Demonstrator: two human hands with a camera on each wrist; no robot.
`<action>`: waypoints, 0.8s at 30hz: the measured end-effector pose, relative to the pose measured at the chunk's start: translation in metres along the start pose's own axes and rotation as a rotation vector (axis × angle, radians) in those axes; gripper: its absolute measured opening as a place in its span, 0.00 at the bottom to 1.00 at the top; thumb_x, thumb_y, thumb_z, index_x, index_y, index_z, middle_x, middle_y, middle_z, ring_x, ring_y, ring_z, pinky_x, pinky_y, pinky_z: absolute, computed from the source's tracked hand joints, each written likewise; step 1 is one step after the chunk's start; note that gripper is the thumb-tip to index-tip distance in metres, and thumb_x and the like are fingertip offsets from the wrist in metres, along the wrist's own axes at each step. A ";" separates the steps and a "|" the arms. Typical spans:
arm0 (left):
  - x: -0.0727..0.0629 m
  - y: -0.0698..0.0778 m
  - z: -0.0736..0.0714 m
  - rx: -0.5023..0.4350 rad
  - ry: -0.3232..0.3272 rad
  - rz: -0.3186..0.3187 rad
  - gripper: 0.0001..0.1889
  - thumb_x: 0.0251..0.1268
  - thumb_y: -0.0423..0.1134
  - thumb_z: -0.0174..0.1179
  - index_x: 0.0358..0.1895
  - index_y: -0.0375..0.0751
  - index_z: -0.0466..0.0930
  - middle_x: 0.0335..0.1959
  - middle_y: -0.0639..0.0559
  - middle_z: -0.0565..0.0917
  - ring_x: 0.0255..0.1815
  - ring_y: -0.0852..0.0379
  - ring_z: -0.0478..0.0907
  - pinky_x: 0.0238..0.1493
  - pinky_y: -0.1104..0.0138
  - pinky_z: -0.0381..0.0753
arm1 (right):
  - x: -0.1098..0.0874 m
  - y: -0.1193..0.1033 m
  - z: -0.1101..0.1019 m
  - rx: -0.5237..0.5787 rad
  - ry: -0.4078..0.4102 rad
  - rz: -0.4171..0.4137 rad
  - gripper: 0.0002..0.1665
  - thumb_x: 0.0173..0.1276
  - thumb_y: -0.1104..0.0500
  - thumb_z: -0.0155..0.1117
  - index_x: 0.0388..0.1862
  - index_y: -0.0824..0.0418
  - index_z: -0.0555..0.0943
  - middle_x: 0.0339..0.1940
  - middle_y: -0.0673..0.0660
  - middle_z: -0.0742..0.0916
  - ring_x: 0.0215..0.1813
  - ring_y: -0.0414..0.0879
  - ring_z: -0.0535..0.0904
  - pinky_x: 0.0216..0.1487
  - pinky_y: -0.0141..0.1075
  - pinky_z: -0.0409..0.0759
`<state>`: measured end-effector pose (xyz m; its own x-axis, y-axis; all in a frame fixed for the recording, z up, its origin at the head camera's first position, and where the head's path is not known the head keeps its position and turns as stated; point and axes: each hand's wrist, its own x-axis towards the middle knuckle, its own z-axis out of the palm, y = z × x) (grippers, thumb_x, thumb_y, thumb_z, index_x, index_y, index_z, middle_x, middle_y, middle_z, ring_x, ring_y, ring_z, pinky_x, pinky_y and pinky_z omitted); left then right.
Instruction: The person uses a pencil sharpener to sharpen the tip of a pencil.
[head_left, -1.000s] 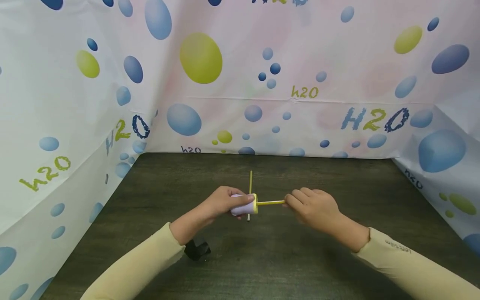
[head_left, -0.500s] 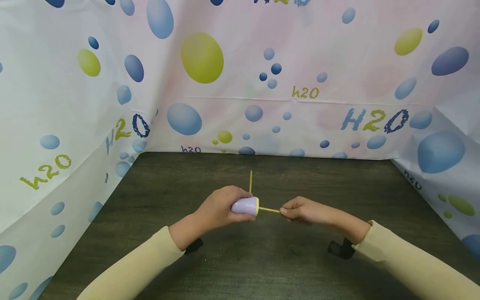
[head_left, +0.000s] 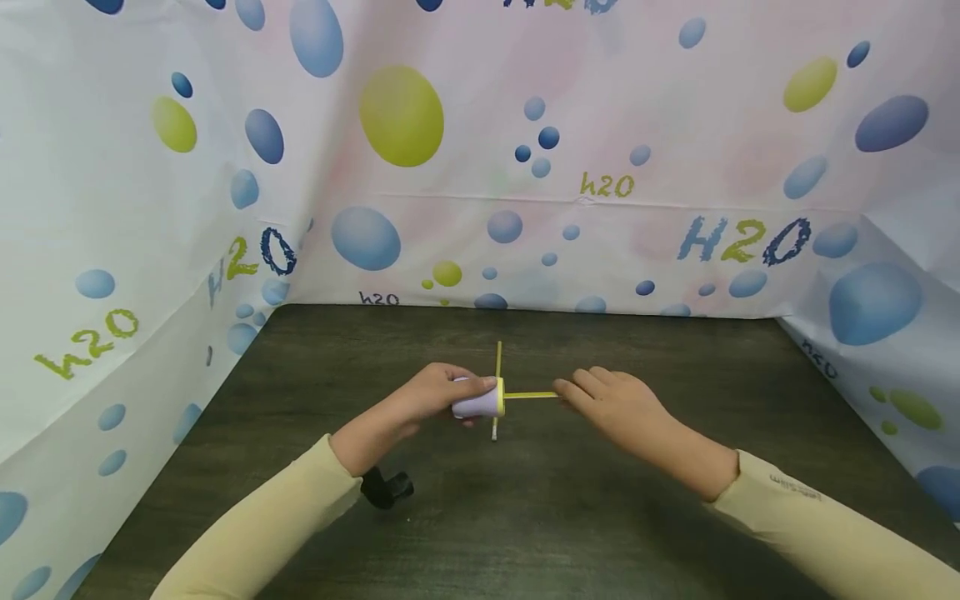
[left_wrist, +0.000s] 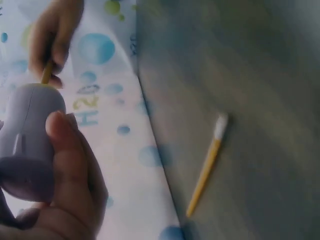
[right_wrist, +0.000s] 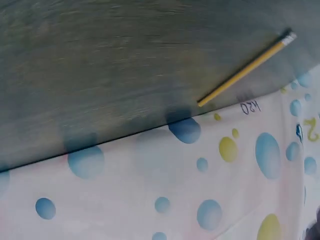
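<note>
My left hand grips a lilac pencil sharpener with a yellow rim, held sideways over the table. From its right end sticks a yellow pencil, its inner end hidden inside the sharpener. My right hand pinches the pencil's other end, fingers over it and knuckles up. In the left wrist view, the thumb and fingers wrap the sharpener, and the right hand shows behind it. Another yellow pencil with a whitish end lies on the table, partly covered by the sharpener in the head view.
The dark wood-grain table meets a white sheet with blue and green spots at the back and sides. A black device shows under my left wrist.
My right hand turned thumb side up half a second ago and is now back to knuckles up. The left hand rolled as well, and the sharpener and pencil moved slightly up and left.
</note>
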<state>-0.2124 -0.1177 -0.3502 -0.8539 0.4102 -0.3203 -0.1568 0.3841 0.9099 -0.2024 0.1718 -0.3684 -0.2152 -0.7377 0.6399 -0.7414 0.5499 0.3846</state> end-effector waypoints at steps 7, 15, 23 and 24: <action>0.000 -0.004 0.012 -0.031 -0.018 0.024 0.23 0.73 0.46 0.61 0.55 0.25 0.82 0.37 0.41 0.86 0.26 0.61 0.81 0.41 0.60 0.88 | -0.005 -0.001 0.005 -0.037 0.125 -0.035 0.25 0.88 0.54 0.36 0.35 0.57 0.79 0.21 0.49 0.75 0.19 0.39 0.67 0.15 0.28 0.57; -0.001 -0.013 0.028 0.386 0.267 0.385 0.22 0.57 0.44 0.76 0.52 0.36 0.86 0.44 0.41 0.88 0.36 0.56 0.82 0.34 0.70 0.81 | -0.007 -0.008 -0.006 0.445 -0.328 0.329 0.22 0.84 0.47 0.46 0.34 0.55 0.81 0.19 0.42 0.80 0.19 0.30 0.63 0.22 0.25 0.58; -0.006 -0.018 0.020 0.880 0.339 0.956 0.26 0.49 0.46 0.81 0.50 0.37 0.85 0.42 0.48 0.89 0.39 0.56 0.85 0.40 0.68 0.85 | 0.001 0.006 -0.012 1.269 -0.798 0.693 0.20 0.83 0.59 0.49 0.40 0.76 0.78 0.20 0.49 0.74 0.20 0.32 0.59 0.23 0.29 0.60; -0.007 -0.016 0.019 0.820 0.318 0.878 0.25 0.51 0.46 0.80 0.50 0.37 0.85 0.42 0.47 0.89 0.38 0.56 0.84 0.38 0.69 0.84 | 0.002 0.006 -0.013 1.185 -0.767 0.652 0.21 0.83 0.57 0.49 0.42 0.74 0.80 0.21 0.50 0.77 0.21 0.32 0.61 0.24 0.29 0.62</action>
<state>-0.1951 -0.1109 -0.3673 -0.6133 0.6151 0.4955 0.7867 0.5316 0.3138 -0.1989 0.1787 -0.3565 -0.6763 -0.7226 -0.1426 -0.3742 0.5039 -0.7785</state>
